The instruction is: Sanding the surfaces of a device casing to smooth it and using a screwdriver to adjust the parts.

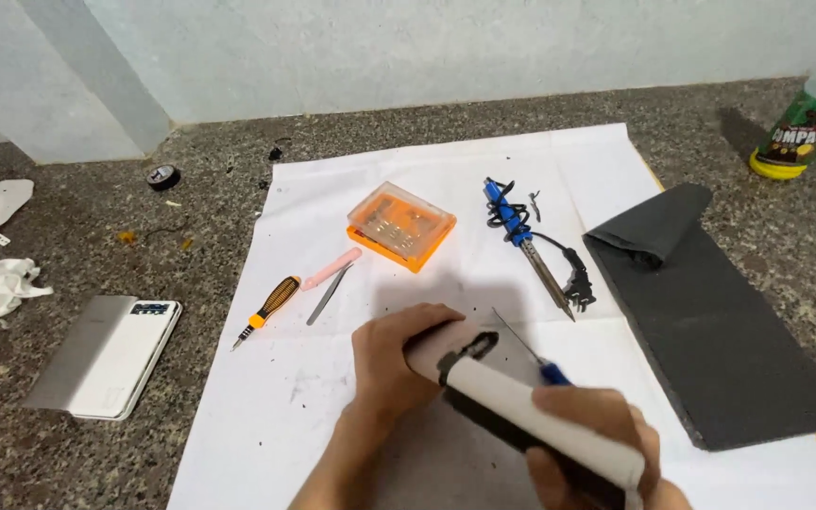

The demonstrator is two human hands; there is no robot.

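Observation:
My left hand (392,359) grips the far end of a long white device with a black side (512,401), held above a white paper sheet (446,170). My right hand (606,444) holds the near end of the same device, and a thin blue-handled tool with a metal tip (533,357) pokes out from between its fingers. The device's lower end is hidden behind my right hand.
On the paper lie an orange bit case (401,225), a blue soldering iron with cord (526,241), a pink-handled tool (331,269), tweezers (329,295) and an orange-black screwdriver (268,310). A dark grey mat (710,321) lies right. A power bank (110,354), tape roll (162,177) and green bottle (805,123) sit on the stone counter.

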